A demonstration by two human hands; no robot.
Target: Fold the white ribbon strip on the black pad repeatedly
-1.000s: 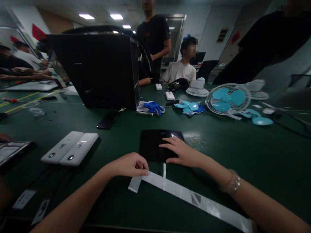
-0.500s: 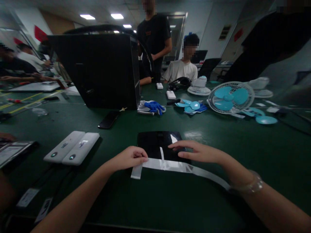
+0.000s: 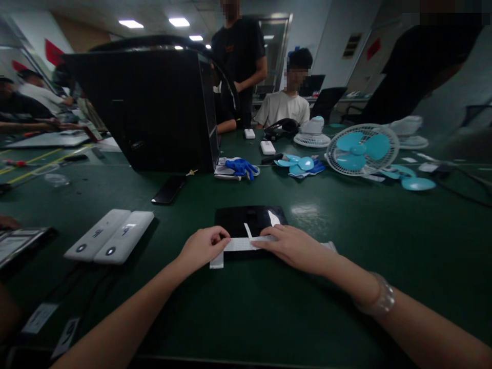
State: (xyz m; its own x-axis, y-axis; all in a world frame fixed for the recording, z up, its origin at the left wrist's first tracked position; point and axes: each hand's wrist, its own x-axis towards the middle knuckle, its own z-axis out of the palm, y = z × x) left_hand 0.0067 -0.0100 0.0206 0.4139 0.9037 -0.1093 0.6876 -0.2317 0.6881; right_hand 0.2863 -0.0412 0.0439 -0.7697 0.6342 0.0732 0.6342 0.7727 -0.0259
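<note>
On the green table in front of me lies a glossy black panel (image 3: 234, 218). Across its near edge runs a whitish strip (image 3: 239, 244), with a short tail folded down at the left and a thin sliver standing up in the middle. My left hand (image 3: 203, 246) is closed in a pinch on the strip's left part. Lying over the strip's middle, my right hand (image 3: 294, 246) has its fingers stretched out and its fingertips touching the strip. Part of the strip passes hidden under that hand and shows again at its right.
Two white devices (image 3: 125, 236) with cables lie at the left. Beyond are a phone (image 3: 169, 189), a large black case (image 3: 146, 113), gloves (image 3: 241, 168), a blue fan blade (image 3: 300, 163) and a caged fan (image 3: 363, 148). Other people sit and stand around the table.
My right hand has moved down and left from above the panel onto the strip. The strip's long right part now lies mostly under it. My left hand keeps its pinch.
</note>
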